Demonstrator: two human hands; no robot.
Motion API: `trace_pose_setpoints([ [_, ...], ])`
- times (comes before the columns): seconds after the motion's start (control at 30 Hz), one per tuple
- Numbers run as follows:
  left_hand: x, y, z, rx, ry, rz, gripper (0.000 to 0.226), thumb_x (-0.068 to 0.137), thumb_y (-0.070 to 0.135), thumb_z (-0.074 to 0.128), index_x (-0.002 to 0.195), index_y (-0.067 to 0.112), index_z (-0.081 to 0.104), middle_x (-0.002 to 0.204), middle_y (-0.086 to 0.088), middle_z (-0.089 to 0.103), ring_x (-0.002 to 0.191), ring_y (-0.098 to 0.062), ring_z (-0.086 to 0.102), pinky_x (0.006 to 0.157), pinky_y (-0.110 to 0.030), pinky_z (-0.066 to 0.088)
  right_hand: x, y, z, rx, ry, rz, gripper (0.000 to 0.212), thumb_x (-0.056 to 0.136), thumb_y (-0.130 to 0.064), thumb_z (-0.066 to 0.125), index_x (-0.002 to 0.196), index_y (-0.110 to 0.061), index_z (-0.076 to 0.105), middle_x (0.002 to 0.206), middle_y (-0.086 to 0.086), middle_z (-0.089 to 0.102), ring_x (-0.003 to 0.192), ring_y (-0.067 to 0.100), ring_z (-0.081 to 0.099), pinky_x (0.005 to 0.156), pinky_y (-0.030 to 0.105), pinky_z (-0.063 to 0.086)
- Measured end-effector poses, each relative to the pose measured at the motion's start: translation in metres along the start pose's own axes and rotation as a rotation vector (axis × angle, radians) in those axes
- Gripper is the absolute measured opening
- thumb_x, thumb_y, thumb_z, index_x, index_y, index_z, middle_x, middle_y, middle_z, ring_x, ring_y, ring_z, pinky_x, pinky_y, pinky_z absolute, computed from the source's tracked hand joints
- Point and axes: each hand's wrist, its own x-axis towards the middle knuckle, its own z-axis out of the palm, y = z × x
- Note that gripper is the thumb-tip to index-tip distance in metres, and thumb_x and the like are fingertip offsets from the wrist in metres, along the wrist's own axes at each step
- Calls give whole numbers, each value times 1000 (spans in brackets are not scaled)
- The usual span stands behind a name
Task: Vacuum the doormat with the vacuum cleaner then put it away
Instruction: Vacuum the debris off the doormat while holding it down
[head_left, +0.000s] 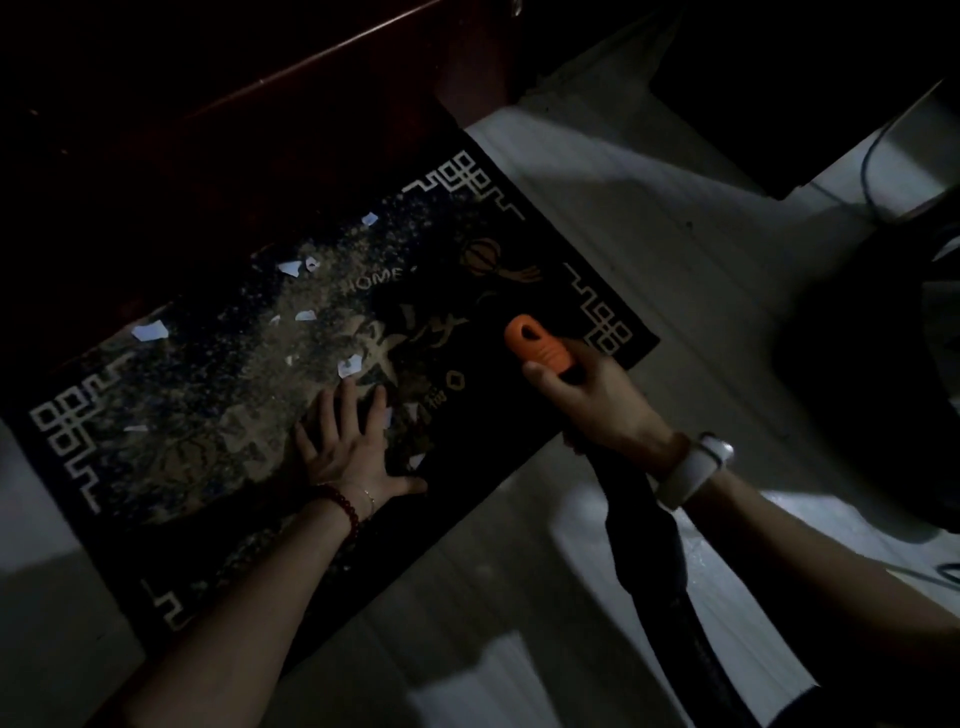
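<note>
Now: left hand (347, 451) fingers spread flat on doormat (156, 415); right hand (587, 395) fingers clamped on vacuum cleaner (537, 348).

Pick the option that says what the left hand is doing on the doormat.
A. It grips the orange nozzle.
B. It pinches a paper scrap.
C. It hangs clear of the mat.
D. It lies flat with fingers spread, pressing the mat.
D: the left hand lies spread flat on the doormat, while the right hand grips the orange nozzle.
</note>
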Motion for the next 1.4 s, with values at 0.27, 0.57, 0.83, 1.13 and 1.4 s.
trace_pose_setpoints([
  [0.27, -1, 0, 1, -10, 23, 3, 121, 64, 70, 64, 147, 26, -11, 153, -6, -25, 141, -33, -19, 113, -60, 2, 44, -6, -16, -155, 246, 11, 39, 88, -36, 57, 117, -9, 55, 99, 7, 64, 91, 24, 62, 72, 29, 45],
  [0.57, 1, -3, 4, -9, 23, 13, 121, 63, 73, 62, 147, 26, -11, 154, -7, -23, 142, -32, -20, 112, -61, 3, 46, -16, -27, -122, 298, -12, 30, 89, -32, 58, 113, -14, 58, 89, 1, 59, 78, 16, 57, 63, 23, 37],
  [0.83, 0, 0, 1, 14, 12, -6, 121, 63, 74, 61, 147, 25, -11, 153, -8, -25, 141, -32, -21, 113, -60, 2, 40, -27, 19, -180, -6, -78, 28, 89, -36, 57, 112, -21, 52, 80, 0, 60, 55, 9, 56, 44, 12, 41],
  [1.13, -1, -2, -1, -46, -2, 17, 120, 64, 71, 63, 148, 24, -9, 154, -8, -24, 142, -32, -21, 111, -61, -1, 79, -32, 8, -129, 151, -46, 34, 87, -35, 60, 111, -11, 56, 89, 3, 60, 79, 17, 57, 64, 21, 41],
  [1.4, -1, -3, 2, -9, 24, 11, 120, 63, 72, 62, 148, 26, -10, 155, -7, -19, 143, -31, -16, 112, -61, 4, 98, -37, -11, -104, 268, -61, 33, 89, -32, 57, 111, -7, 57, 91, 7, 59, 83, 19, 55, 69, 29, 42],
])
